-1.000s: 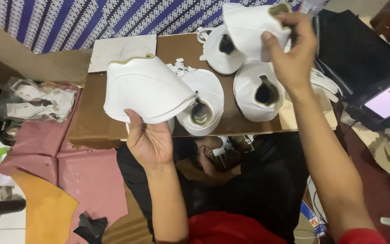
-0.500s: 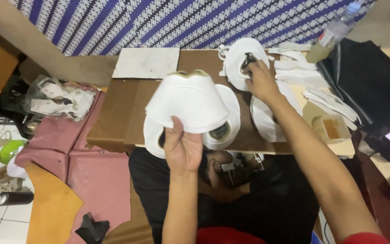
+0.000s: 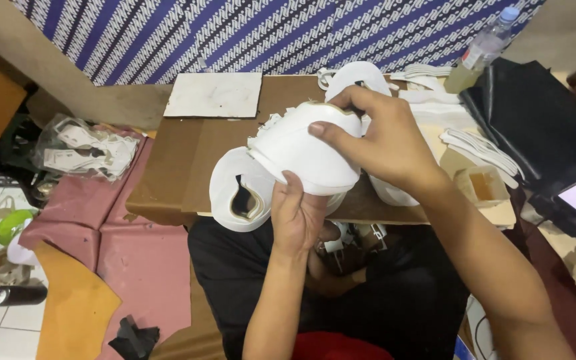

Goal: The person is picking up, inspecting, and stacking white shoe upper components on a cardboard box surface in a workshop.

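One white shoe upper (image 3: 305,157) is being gripped at frame centre by the left hand (image 3: 299,212) underneath and the right hand (image 3: 385,143) on top; two more white uppers (image 3: 238,193) are lying on the cardboard board (image 3: 181,167).

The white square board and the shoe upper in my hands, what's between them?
Only bare brown cardboard tabletop separates the white board from the shoe upper, in the head view.

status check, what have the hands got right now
Left hand grips white shoe upper from below. Right hand clamps its top. Another white upper lies close under on the brown board.
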